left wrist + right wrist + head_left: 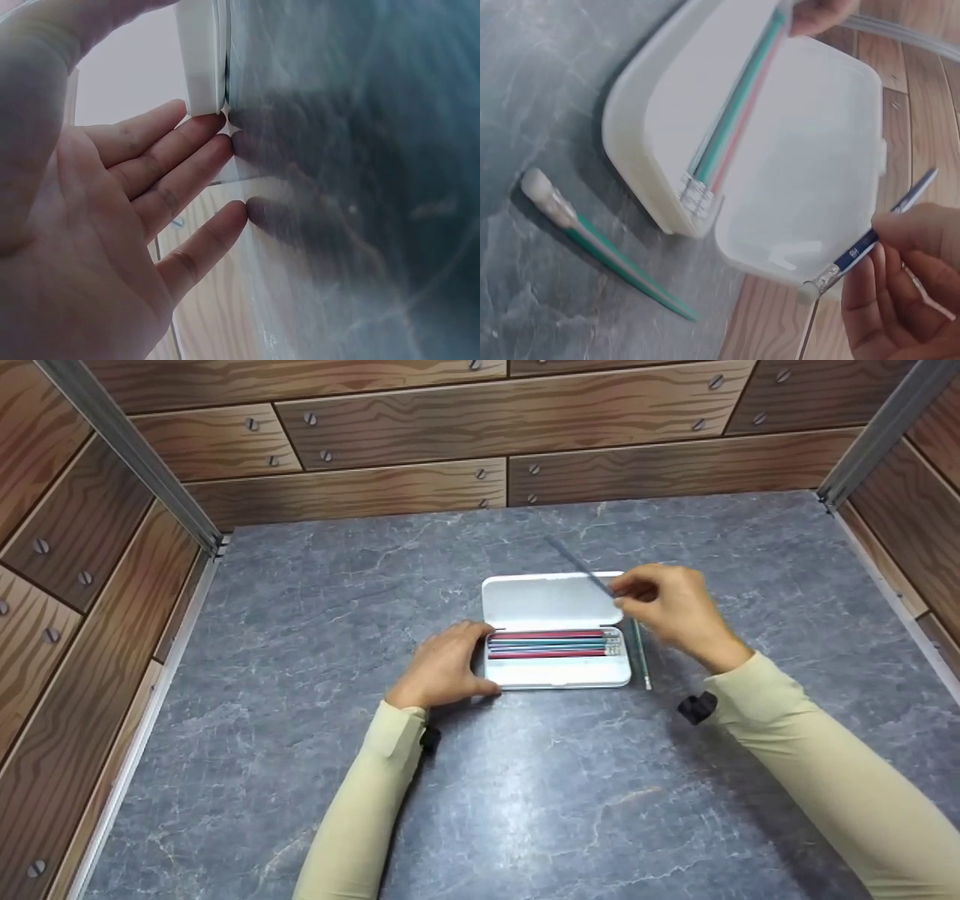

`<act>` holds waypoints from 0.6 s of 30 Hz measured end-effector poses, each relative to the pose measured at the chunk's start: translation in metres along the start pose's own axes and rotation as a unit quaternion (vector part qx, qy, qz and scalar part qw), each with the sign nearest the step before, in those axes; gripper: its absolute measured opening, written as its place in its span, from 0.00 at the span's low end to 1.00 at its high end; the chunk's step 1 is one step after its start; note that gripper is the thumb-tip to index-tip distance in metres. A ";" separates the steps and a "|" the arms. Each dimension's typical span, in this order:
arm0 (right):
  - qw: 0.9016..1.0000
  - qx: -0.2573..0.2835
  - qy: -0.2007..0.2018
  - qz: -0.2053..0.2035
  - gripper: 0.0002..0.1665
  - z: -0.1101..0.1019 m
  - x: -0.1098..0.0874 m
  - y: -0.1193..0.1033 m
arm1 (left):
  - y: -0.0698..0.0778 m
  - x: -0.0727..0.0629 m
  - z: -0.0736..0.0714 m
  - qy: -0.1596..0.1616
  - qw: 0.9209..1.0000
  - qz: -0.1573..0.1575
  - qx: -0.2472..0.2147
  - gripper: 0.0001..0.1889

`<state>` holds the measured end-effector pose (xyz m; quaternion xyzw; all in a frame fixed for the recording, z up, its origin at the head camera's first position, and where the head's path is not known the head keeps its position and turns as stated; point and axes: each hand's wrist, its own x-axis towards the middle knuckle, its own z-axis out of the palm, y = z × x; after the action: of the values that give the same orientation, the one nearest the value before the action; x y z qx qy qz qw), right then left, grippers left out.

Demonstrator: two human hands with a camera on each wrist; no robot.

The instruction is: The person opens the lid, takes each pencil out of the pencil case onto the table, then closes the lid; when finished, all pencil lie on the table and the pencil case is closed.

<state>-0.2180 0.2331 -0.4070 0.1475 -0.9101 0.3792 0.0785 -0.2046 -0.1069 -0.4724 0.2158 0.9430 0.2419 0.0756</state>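
Observation:
An open white pencil case (555, 672) lies on the table with its lid tipped back. Several red, green and blue pencils (547, 644) lie side by side in it, erasers to the right. My left hand (445, 661) rests at the case's left end, thumb near the front corner. In the left wrist view its fingers (161, 199) are extended, some touching the case. Over the lid's right side, my right hand (679, 607) pinches a dark blue pencil (862, 246) with a white eraser. A green pencil (642, 656) lies right of the case.
A grey marbled table (360, 607) carries everything. Wood-patterned panels (420, 431) enclose it at the back and both sides, with metal posts (142, 457) at the far corners.

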 end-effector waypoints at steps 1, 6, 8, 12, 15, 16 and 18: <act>1.000 0.002 0.011 0.010 0.12 -0.003 0.000 0.001 | 0.000 0.000 0.000 0.000 1.000 0.001 0.001 0.47; 0.997 -0.010 0.047 0.065 0.13 -0.014 -0.002 0.007 | -0.001 0.000 0.000 0.001 1.000 -0.002 0.001 0.47; 0.995 -0.020 0.053 0.087 0.13 -0.017 -0.004 0.013 | -0.001 0.000 0.000 -0.001 1.000 -0.005 -0.002 0.47; 0.990 -0.035 0.051 0.127 0.14 -0.019 -0.008 0.027 | -0.001 0.000 -0.001 -0.001 1.000 -0.007 -0.003 0.47; 0.986 -0.043 0.038 0.155 0.15 -0.017 -0.011 0.039 | 0.000 0.000 -0.002 -0.002 1.000 -0.007 -0.002 0.47; 0.985 -0.043 0.031 0.165 0.15 -0.016 -0.012 0.043 | 0.001 0.000 -0.002 -0.003 1.000 -0.006 -0.003 0.47; 0.982 -0.039 0.016 0.183 0.16 -0.013 -0.014 0.049 | 0.001 -0.001 -0.002 -0.006 1.000 -0.005 -0.004 0.47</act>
<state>-0.2204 0.2787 -0.4341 -0.0305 -0.9344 0.3540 0.0278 -0.2041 -0.1070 -0.4704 0.2120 0.9426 0.2443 0.0831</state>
